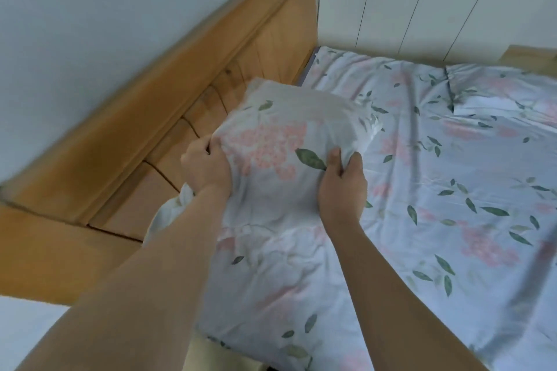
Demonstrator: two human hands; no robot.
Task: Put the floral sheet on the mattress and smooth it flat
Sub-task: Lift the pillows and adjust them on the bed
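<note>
A lifted corner of the floral sheet (271,141) is gripped by the left hand (205,166) and right hand (342,181). Beyond the right hand, the sheet is spread, seemingly over the mattress.

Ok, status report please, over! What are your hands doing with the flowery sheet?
Left hand and right hand both gripping the pale blue floral cotton sheet, corner lifted. Rest spread out, wrinkled. Nothing in the way.
</note>
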